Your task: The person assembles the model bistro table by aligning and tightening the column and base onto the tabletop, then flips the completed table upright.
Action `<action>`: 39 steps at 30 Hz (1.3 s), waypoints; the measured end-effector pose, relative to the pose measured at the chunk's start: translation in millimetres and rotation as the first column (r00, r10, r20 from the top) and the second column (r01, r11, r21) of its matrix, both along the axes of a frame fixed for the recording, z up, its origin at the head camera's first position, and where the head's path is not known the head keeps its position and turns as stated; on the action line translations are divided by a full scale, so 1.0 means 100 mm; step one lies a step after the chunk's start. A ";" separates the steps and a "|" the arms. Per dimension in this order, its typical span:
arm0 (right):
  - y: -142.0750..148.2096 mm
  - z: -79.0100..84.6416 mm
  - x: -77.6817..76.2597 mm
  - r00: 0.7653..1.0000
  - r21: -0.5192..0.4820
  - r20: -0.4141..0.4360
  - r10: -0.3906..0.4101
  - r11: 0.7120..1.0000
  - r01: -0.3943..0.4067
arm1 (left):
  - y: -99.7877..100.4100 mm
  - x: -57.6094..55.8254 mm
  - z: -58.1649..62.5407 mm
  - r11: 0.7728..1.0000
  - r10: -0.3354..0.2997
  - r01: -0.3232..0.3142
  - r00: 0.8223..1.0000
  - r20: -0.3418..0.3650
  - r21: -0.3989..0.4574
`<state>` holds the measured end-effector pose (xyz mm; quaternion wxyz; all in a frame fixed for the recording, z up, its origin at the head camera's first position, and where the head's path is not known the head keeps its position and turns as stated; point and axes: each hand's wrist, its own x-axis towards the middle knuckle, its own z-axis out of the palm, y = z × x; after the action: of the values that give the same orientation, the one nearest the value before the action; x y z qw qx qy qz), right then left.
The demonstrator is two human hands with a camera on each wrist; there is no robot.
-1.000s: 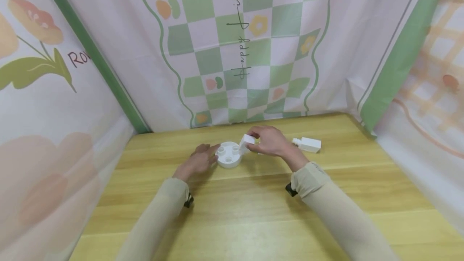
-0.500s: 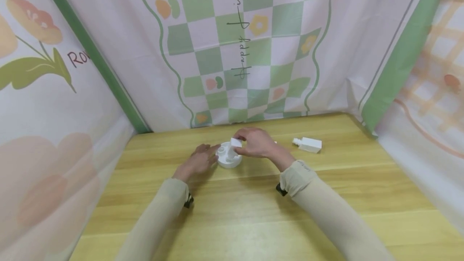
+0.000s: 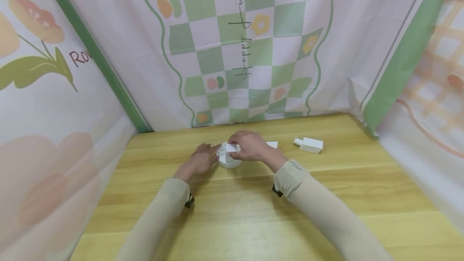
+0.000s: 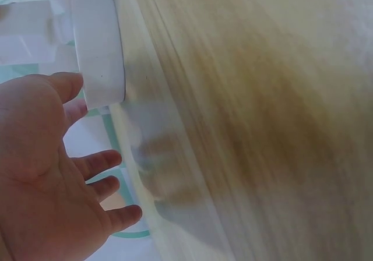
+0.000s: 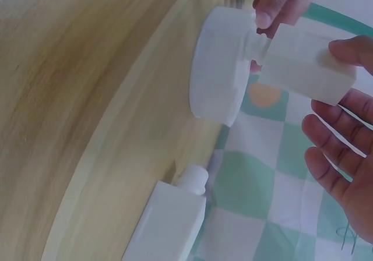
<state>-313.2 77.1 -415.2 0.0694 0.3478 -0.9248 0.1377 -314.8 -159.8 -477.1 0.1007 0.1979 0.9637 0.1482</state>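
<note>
A round white base (image 3: 229, 163) with raised round sockets lies on the table in front of me. Thumb and forefinger of my left hand (image 3: 200, 160) touch its left rim, and the other fingers extend loosely, as the left wrist view shows. My right hand (image 3: 249, 146) pinches a white square block with a screw end (image 5: 309, 63) between thumb and fingers. That block stands with its screw end down at one of the base's sockets; how far it sits in cannot be told. Part of the base is hidden under the block and the right hand.
Another white block (image 3: 272, 144) lies just behind my right wrist, partly hidden. Farther right lies a white block with a threaded end (image 3: 311, 145). The wooden table (image 3: 232, 220) meets a patterned curtain (image 3: 243, 51) at the back and at both sides.
My right hand has moved left with the block, from beside the base to over one of its sockets, and the block has been turned upright. The left hand stays at the rim.
</note>
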 end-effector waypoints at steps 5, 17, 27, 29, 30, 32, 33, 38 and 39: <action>-0.05 0.00 0.01 1.000 0.033 0.000 0.003 0.999 -0.003 | 0.00 0.01 0.01 1.000 0.008 -0.008 1.000 0.020 0.010; -0.07 0.04 0.04 0.992 0.211 -0.013 0.128 0.970 -0.123 | 0.00 0.03 0.01 0.999 0.032 -0.032 0.999 0.036 0.004; -0.10 0.05 0.03 0.990 0.208 -0.054 0.127 0.971 -0.113 | 0.01 0.05 0.00 0.999 0.049 -0.049 0.998 0.042 -0.012; -0.10 0.04 0.04 0.992 0.205 -0.049 0.117 0.973 -0.105 | 0.01 0.05 0.00 0.999 0.049 -0.048 0.998 0.043 -0.020; -0.11 0.04 0.03 0.992 0.199 -0.043 0.115 0.975 -0.104 | 0.02 0.05 -0.01 0.999 0.050 -0.049 0.998 0.042 -0.024; -0.12 0.03 0.03 0.994 0.172 -0.027 0.105 0.980 -0.098 | 0.02 0.04 -0.01 0.999 0.044 -0.043 0.998 0.033 -0.027; -0.12 0.03 0.03 0.996 0.156 -0.020 0.091 0.984 -0.087 | 0.02 0.04 -0.01 0.999 0.042 -0.041 0.999 0.029 -0.031; -0.16 0.00 0.01 1.000 0.064 0.030 -0.003 0.998 0.001 | 0.02 0.04 0.00 0.999 0.045 -0.043 0.998 0.045 -0.032; -0.17 0.00 0.01 0.999 0.049 0.048 -0.016 0.999 0.014 | 0.02 0.05 0.01 0.998 0.047 -0.045 0.998 0.050 -0.036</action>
<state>-312.4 60.1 -415.3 0.0398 0.3390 -0.9318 0.1232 -310.1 -157.4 -476.2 0.1252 0.1701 0.9676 0.1387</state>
